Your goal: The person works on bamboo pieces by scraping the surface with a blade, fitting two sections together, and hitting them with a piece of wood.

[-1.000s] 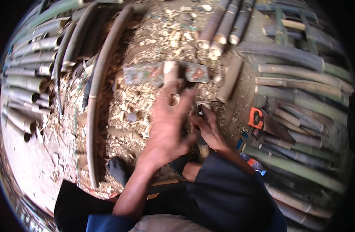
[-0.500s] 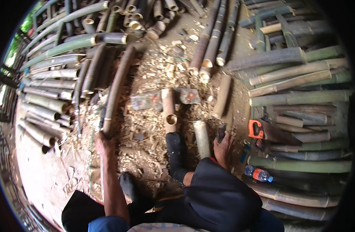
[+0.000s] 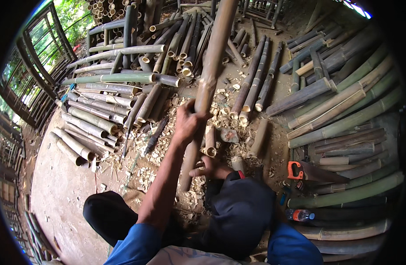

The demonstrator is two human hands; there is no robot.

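My left hand [image 3: 188, 123] is wrapped round a long brown bamboo pole [image 3: 217, 53], which slants up and away in front of me. Its lower end comes down over the chips beside my knee. Close to that lower part is my right hand [image 3: 215, 168], thumb and fingers apart; whether the fingertips touch the pole is hard to tell. Just beyond the right hand, a short bamboo piece [image 3: 210, 140] lies with its cut end toward me, beside a flat block [image 3: 229, 135]. A pale bamboo stub [image 3: 237, 163] shows past my right knee, partly hidden.
Wood chips [image 3: 143, 170] cover the ground. Cut bamboo lengths [image 3: 85, 126] are stacked at left, with green poles [image 3: 344, 192] at right. An orange-handled saw [image 3: 295, 170] and a plastic bottle [image 3: 300, 215] lie at right. A dark long object [image 3: 156, 134] rests on the left.
My left hand has lifted the bamboo pole off the left side and brought it to the middle. My right hand has left a dark object and moved left toward the pole.
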